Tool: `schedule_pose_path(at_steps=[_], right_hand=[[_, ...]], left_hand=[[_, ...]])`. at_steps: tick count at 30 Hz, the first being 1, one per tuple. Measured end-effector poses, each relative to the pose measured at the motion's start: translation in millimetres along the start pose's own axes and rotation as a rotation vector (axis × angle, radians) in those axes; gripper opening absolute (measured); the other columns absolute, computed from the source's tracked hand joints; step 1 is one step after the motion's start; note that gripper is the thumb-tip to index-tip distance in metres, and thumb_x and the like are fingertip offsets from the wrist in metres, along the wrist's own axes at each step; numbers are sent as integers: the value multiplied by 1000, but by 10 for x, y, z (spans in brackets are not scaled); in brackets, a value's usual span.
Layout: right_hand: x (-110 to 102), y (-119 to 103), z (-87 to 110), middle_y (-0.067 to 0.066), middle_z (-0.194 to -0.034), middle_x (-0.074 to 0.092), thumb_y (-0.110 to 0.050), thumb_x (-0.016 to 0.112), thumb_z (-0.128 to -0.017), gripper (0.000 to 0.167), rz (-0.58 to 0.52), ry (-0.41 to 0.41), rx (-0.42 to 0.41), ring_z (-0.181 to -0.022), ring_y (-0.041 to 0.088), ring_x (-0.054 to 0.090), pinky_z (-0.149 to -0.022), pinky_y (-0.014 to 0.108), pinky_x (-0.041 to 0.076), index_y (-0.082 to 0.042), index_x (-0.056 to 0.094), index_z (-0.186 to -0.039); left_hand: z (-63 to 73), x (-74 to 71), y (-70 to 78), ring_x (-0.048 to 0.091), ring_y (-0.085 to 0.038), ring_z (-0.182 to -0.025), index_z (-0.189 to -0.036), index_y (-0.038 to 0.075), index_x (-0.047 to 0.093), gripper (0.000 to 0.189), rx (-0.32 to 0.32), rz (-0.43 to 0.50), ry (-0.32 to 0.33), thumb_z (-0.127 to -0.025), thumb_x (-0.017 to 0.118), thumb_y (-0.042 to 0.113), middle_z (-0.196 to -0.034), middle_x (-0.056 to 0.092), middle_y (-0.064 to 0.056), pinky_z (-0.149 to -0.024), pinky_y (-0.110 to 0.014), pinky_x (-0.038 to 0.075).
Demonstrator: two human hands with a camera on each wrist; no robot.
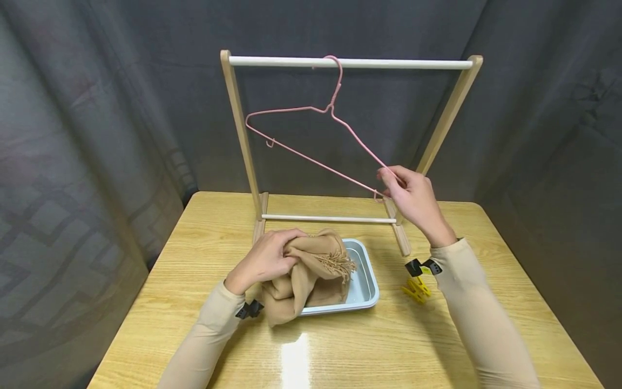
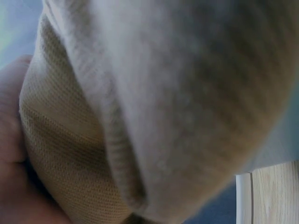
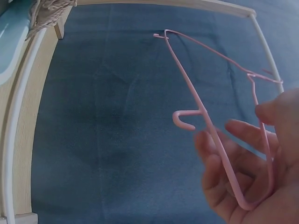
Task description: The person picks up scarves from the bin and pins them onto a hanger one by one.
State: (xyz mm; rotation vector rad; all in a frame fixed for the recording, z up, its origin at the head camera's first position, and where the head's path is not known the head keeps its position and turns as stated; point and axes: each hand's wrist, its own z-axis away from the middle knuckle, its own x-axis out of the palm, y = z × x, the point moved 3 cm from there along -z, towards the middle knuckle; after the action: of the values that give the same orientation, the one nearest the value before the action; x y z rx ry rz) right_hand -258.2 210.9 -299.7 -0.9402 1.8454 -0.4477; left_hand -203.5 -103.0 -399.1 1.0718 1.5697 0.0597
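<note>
A pink wire hanger (image 1: 311, 157) hangs by its hook over the white top bar (image 1: 398, 64) of a small rack, its right end tilted down. My right hand (image 1: 413, 197) grips that lower right corner; in the right wrist view the fingers (image 3: 216, 172) curl about the pink wire. A tan fringed scarf (image 1: 311, 275) is bunched up over a pale blue tray (image 1: 367, 275). My left hand (image 1: 267, 256) holds a fold of the scarf between thumb and fingers. In the left wrist view the scarf's cloth (image 2: 177, 102) covers most of the picture and hides the fingertips.
Yellow clothespins (image 1: 417, 290) lie on the wooden table (image 1: 389, 346), right of the tray and under my right forearm. The rack's wooden posts (image 1: 449, 116) stand on feet behind the tray, joined by a low white rod (image 1: 330, 219). Dark grey curtains (image 1: 97, 135) surround the table.
</note>
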Motion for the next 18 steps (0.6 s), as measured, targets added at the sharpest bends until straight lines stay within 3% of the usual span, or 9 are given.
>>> schedule_pose_path(at_steps=[7, 10, 13, 18], right_hand=[[67, 12, -17, 19, -105, 80, -32, 51, -114, 40, 11, -36, -2, -81, 24, 76, -68, 9, 52, -1, 76, -118], [81, 12, -23, 20, -107, 80, -30, 51, -114, 39, -8, -19, -16, -82, 31, 78, -67, 9, 53, 1, 75, -118], [83, 11, -28, 18, -102, 81, -28, 53, -114, 37, -9, 20, -32, -77, 29, 77, -65, 9, 52, 1, 76, -116], [71, 7, -26, 16, -94, 81, -26, 56, -112, 33, -13, 91, -55, -65, 7, 70, -61, 10, 50, -1, 77, -111]], left_hand=[[-9, 4, -9, 65, -8, -81, -122, 23, 76, 42, 5, 0, 8, -83, 70, 6, -104, 78, 6, -73, -29, 53], [-15, 4, -10, 65, -7, -82, -122, 23, 76, 42, 4, -3, 9, -83, 70, 7, -104, 78, 6, -73, -29, 53], [-22, 1, -13, 65, -7, -82, -122, 23, 76, 42, 4, -4, 10, -83, 70, 7, -104, 78, 7, -73, -29, 53], [-30, -2, -15, 66, -7, -81, -122, 24, 76, 43, 2, -2, 9, -83, 70, 7, -103, 78, 7, -73, -30, 53]])
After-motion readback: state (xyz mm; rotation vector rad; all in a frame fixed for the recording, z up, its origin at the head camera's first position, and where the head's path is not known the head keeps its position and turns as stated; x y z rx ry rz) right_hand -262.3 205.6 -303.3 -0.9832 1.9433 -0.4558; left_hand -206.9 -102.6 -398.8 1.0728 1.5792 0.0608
